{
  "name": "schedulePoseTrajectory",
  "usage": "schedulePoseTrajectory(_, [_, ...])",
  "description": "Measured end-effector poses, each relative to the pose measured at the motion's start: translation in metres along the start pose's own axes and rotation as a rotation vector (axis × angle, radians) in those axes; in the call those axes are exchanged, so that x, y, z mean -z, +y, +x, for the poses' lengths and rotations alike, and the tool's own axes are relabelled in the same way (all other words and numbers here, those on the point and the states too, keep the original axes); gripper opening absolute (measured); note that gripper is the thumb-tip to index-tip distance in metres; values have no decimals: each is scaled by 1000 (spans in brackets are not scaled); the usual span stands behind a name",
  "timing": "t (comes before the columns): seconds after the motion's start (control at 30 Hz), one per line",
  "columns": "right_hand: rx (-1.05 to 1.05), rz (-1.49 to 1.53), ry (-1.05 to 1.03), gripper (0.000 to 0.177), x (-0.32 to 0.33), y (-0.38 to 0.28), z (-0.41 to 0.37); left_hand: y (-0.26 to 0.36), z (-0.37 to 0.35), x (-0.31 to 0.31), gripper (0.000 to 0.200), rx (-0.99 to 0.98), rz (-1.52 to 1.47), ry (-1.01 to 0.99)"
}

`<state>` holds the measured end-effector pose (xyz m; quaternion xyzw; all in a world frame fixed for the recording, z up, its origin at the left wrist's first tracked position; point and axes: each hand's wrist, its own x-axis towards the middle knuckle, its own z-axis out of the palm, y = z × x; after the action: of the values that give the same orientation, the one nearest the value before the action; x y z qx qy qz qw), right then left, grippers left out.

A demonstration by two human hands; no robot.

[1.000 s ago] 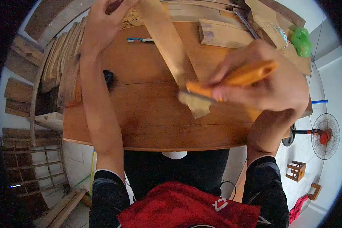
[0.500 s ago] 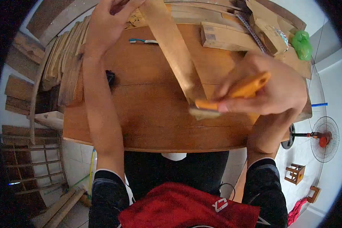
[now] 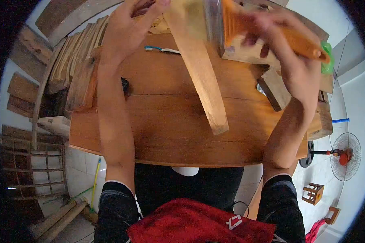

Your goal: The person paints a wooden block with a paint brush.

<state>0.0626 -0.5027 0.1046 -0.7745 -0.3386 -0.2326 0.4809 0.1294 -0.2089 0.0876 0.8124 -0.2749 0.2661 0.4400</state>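
Looking down on a brown wooden table [image 3: 170, 139], glossy and crossed by thin dark seams, in a room with pale floor tiles [image 3: 324, 178] and a pale wall [image 3: 358, 81]. Showing at left one wooden grid frame [image 3: 49, 171], two long timbers [image 3: 59, 224] on the floor at near left, and one yellow pole [image 3: 96, 178] close to them. Showing, by the table's left end, a row of boards [image 3: 75, 52] overlapping too closely to count.

Having the left hand [image 3: 119, 40] at the far side, partly curled, thumb at the edge of one wooden strip [image 3: 200, 85]; cannot tell whether gripping it, with fingertips partly cut off from view. Just right of the left forearm, showing one black object [image 3: 125, 86], partly hidden; farther on, one blue-and-white toothbrush [image 3: 162, 50] beside the strip. Running slantwise along the strip from far to near across the table's middle.

Gripping one orange-handled brush [image 3: 235, 24] in the right hand [image 3: 290, 56], closed round the handle and blurred, with bristles over the strip's far part. Showing two wooden blocks: one pale block [image 3: 243, 52] behind the brush, one darker block [image 3: 277, 87] by the right forearm. At right, including one green bag [image 3: 327, 60], one fan [image 3: 345, 157] and one small stool [image 3: 313, 193].
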Motion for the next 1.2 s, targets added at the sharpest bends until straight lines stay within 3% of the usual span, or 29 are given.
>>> schedulePoseTrajectory(0.07, [91,-8,-253,19,10,-2,-4,18,-1,5,31,115,134,12])
schedulePoseTrajectory(0.1, [-12,63,-354,19,19,-2,-5,10,-1,7,30,77,89,12])
schedulePoseTrajectory(0.17, [-134,81,-287,24,18,-17,-3,-8,0,8,33,2,-1,6])
schedulePoseTrajectory(0.27, [-4,58,147,29,-3,-15,8,8,-4,3,33,-19,85,8])
schedulePoseTrajectory(0.3, [-44,114,60,32,2,-16,5,14,-6,5,34,-37,82,-11])
schedulePoseTrajectory(0.4, [-65,229,68,29,9,-11,-4,34,-10,7,33,-92,55,-29])
schedulePoseTrajectory(0.43, [-30,257,321,29,-5,-19,5,42,-12,4,31,-110,33,-9])
schedulePoseTrajectory(0.53, [-45,249,71,31,17,-15,0,58,-14,5,31,-171,-24,-30])
schedulePoseTrajectory(0.6, [-44,301,138,29,15,-18,-2,64,-16,4,33,-186,-73,-43])
schedulePoseTrajectory(0.67, [-3,248,385,32,2,-22,6,66,-17,-3,34,-165,-142,-33])
schedulePoseTrajectory(0.77, [-15,220,92,34,18,-12,-4,53,-12,-9,36,-192,-349,-100])
schedulePoseTrajectory(0.87, [14,262,236,31,10,-2,2,53,-14,-10,34,-215,-312,-32])
schedulePoseTrajectory(0.93, [23,341,302,26,13,-3,6,52,-14,-11,32,-112,-275,-53])
schedulePoseTrajectory(1.0, [-14,335,102,27,25,-2,-2,47,-11,-11,30,-105,-295,-47])
schedulePoseTrajectory(1.07, [-27,318,103,27,23,-8,-1,36,-6,-15,28,-193,-377,-24])
schedulePoseTrajectory(1.13, [-20,290,301,27,11,-12,7,28,-4,-16,29,-203,-462,-36])
schedulePoseTrajectory(1.2, [4,306,170,29,14,-4,6,27,-4,-17,30,-178,-553,-45])
